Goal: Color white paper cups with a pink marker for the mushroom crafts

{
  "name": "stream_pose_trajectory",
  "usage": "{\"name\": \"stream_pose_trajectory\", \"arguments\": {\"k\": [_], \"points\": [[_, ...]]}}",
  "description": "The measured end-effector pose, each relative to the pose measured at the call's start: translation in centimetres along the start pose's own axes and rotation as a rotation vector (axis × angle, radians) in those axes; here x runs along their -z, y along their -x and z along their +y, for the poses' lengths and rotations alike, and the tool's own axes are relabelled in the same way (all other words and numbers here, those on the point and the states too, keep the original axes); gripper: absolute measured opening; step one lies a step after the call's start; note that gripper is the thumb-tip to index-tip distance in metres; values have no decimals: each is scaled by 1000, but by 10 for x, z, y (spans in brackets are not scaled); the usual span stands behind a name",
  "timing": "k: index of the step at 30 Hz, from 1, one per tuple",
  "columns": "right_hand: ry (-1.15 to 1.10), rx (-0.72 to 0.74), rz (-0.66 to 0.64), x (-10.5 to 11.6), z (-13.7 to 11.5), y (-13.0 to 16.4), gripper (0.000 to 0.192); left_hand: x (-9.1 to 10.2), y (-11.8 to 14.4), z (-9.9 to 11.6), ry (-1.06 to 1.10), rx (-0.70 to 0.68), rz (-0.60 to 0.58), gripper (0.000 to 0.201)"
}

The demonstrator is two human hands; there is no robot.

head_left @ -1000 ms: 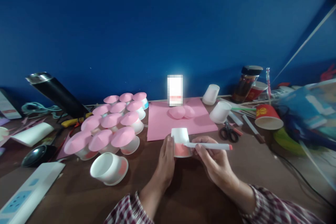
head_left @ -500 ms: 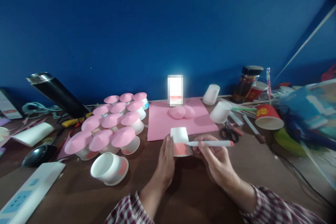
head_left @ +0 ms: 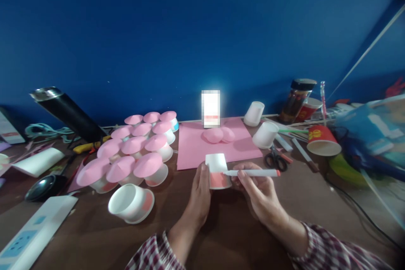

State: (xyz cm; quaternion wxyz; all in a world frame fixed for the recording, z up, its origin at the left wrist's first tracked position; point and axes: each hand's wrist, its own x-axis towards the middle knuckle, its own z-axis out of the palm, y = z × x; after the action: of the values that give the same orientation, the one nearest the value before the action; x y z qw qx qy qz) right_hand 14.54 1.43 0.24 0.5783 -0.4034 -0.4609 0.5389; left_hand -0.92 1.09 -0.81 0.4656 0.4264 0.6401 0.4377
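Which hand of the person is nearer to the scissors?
Right. The right hand, holding the pen, is just on the near side of the scissors; the left hand is farther left, holding the cup.

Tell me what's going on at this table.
A person's left hand holds a white cup with a salmon patch, while the right hand holds a marker, its tip at the patch. To the left stand cups topped with pink cones, with an uncovered cup nearer. Pink paper pieces lie on a pink sheet beyond the hands.
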Motion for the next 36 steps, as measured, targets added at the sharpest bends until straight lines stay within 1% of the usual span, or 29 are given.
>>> {"name": "stream_pose_trajectory", "arguments": {"k": [6,12,15,18,22,26,29,32,36], "points": [[0,4,-7,1,2,0,22,1,4,13,-26,-46,28,60],[8,10,3,-1,2,1,20,1,7,19,27,11,19,61],[-1,16,-4,-2,2,1,19,2,8,23,60,-62,-6,52],[-10,19,-15,-2,2,1,18,1,7,21,90,-149,-45,48],[-1,18,-20,-2,1,2,18,-2,5,15,95,-118,-6,54],[10,12,-28,-2,1,3,18,-2,5,12,107,-110,-42,58],[-25,5,15,-3,1,2,20,-2,5,12,96,-85,-14,59],[-59,-5,64,-3,0,1,23,-1,5,14,94,-119,-11,56],[-63,-11,70,-4,-2,-1,25,0,5,19,108,-158,-29,54]]}}
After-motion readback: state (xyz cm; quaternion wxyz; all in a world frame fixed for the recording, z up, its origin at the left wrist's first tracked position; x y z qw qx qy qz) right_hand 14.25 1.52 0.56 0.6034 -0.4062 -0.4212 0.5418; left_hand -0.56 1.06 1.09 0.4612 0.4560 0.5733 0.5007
